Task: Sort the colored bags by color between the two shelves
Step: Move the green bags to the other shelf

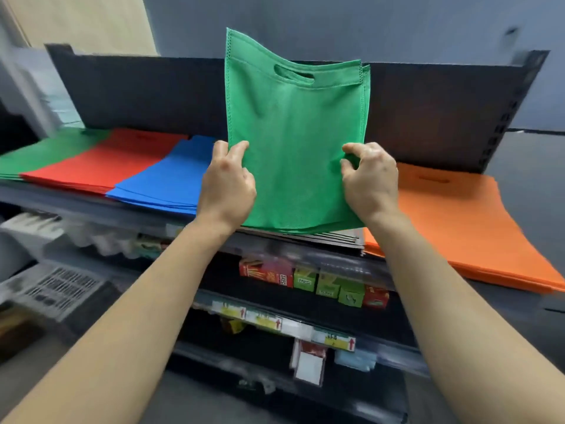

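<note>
- Two bare hands hold one green non-woven fabric bag [293, 142] upright between them, its oval handle cutout [294, 74] at the top, well above both hands.
- Left hand [227, 182]: fingers curled round the bag's lower left edge, gripping it.
- Right hand [371, 179]: fingers bent, pinching the lower right edge; the cloth puckers at the fingertips [347, 165].
- The bag's bottom hem lies just below the wrists, over a flat stack of dark sheets [305, 237]; whether hem and stack touch cannot be told.
- Beside the left hand, on its outer side: a flat blue fabric bag stack [171, 179]. It overlaps a flat red fabric bag stack [101, 166] farther out, and beyond that lies a flat green fabric bag stack [46, 154], farthest from the hand.
- Beside the right hand, on its outer side: a flat orange fabric bag stack [458, 218], overhanging the shelf front.
- Behind both hands and the held bag: the shelf's dark back panel [137, 93].
- Below the forearms: small red and green cartons [305, 280] on a lower shelf, with yellow price labels [263, 319] beneath.
</note>
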{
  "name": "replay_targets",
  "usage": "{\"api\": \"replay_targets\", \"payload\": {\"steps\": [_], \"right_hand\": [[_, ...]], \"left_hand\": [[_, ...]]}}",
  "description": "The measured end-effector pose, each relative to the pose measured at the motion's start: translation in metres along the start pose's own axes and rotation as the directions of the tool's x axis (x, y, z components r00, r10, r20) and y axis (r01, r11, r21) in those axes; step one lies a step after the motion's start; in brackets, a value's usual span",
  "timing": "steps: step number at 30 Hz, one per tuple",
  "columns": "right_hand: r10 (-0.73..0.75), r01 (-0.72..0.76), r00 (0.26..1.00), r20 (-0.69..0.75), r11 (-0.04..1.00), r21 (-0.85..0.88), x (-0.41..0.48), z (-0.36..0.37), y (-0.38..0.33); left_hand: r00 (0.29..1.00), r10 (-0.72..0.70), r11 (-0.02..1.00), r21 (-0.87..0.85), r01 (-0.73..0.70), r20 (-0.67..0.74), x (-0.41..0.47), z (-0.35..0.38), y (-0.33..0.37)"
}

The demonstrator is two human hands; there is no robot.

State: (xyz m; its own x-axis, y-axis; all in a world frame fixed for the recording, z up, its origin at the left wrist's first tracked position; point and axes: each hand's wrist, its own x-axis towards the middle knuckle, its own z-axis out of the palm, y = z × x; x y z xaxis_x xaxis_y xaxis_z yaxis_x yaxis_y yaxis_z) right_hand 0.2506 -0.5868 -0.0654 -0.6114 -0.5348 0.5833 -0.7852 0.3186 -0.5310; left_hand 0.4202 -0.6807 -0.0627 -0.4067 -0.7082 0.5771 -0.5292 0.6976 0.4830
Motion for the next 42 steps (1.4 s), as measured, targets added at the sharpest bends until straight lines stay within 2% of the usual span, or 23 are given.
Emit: {"api": "replay_targets", "payload": {"steps": [3,7,17,22,31,38,42], "right_hand": [[-0.063,0.059,0.997,0.045,0.995,0.084,0.008,0.031,-0.025],[-0.114,0.098,0.99,0.082,0.979,0.177,0.02,0.062,-0.049],[-0.22,0.162,0.961,0.164,0.937,0.31,0.029,0.137,-0.139],[-0.273,0.211,0.942,0.194,0.933,0.292,0.02,0.192,-0.201],[-0.283,0.211,0.928,0.241,0.935,0.287,-0.002,0.302,-0.341],[-0.27,0.202,0.919,0.288,0.948,0.246,0.009,0.367,-0.398],[-0.29,0.227,0.889,0.355,0.951,0.21,0.023,0.406,-0.426]], "left_hand": [[0.996,-0.082,0.994,0.074,0.085,-0.043,0.003,-0.017,-0.025],[0.99,-0.119,0.984,0.123,0.128,-0.075,0.01,-0.034,-0.045],[0.946,-0.24,0.929,0.23,0.288,-0.216,0.021,-0.09,-0.132],[0.93,-0.252,0.923,0.222,0.314,-0.266,0.032,-0.127,-0.204],[0.91,-0.291,0.898,0.245,0.366,-0.294,0.061,-0.214,-0.366],[0.92,-0.281,0.894,0.274,0.354,-0.271,0.094,-0.236,-0.452],[0.918,-0.28,0.865,0.341,0.369,-0.282,0.116,-0.24,-0.494]]}}
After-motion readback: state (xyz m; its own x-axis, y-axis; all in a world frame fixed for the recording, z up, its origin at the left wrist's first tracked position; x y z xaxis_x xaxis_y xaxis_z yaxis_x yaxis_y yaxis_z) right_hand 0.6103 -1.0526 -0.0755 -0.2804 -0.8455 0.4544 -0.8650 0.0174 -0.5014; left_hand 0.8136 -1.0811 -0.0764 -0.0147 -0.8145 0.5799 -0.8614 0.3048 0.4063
